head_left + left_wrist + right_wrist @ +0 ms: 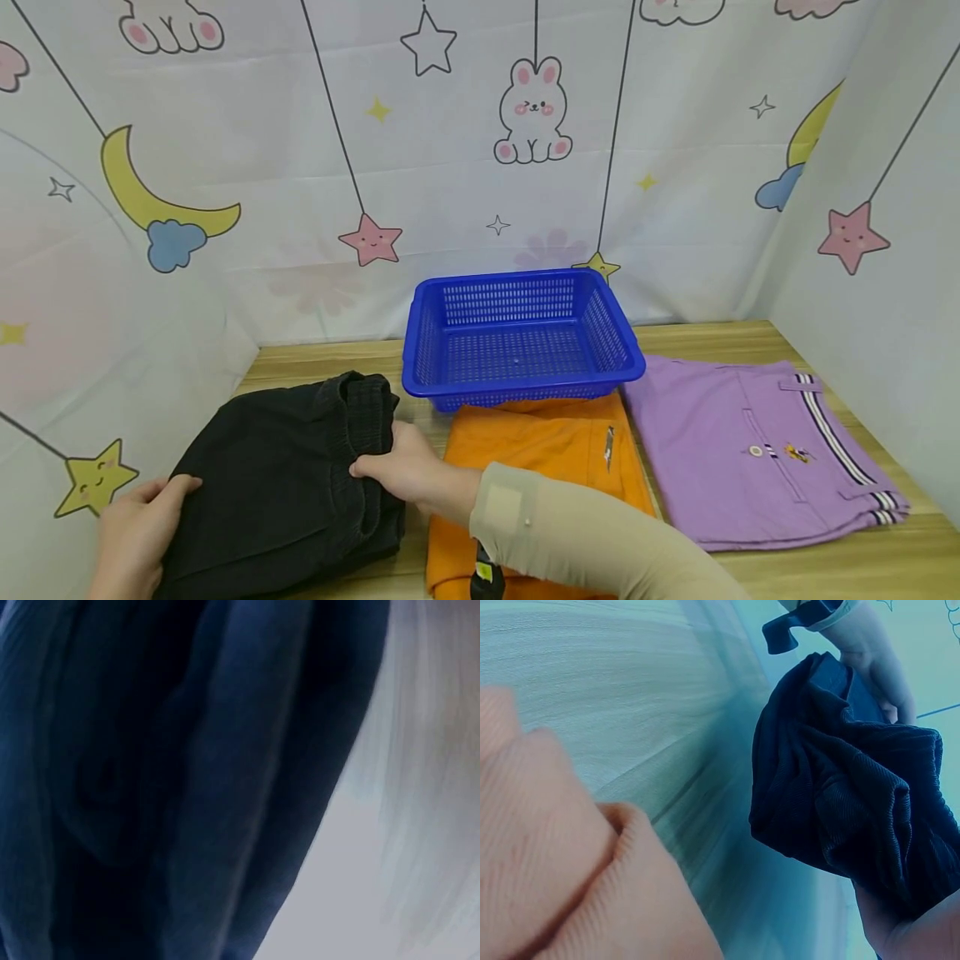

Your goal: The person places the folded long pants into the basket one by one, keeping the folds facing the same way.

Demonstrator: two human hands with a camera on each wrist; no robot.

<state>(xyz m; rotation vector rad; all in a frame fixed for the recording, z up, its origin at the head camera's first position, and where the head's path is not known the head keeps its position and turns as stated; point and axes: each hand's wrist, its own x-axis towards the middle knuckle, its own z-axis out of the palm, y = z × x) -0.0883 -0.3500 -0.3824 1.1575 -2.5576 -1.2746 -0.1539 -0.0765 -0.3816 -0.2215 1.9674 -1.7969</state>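
Observation:
A folded pair of black trousers (262, 475) with a ribbed elastic waistband (367, 442) is held between both hands at the left of the table. My left hand (138, 533) grips its left edge, thumb on top and the other fingers hidden. At the waistband end my right hand (412, 471) pinches the cloth, thumb above and fingers underneath. Dark folds of the trousers (232, 765) fill much of the left wrist view. In the right wrist view the folded bundle (847, 772) appears raised off the table.
Orange folded trousers (540, 425) lie beneath my right forearm. A blue plastic basket (525, 390) stands behind them. Purple folded shorts (705, 450) with a striped waistband lie on the right of the wooden table (330, 352). A printed cloth (465, 167) hangs behind.

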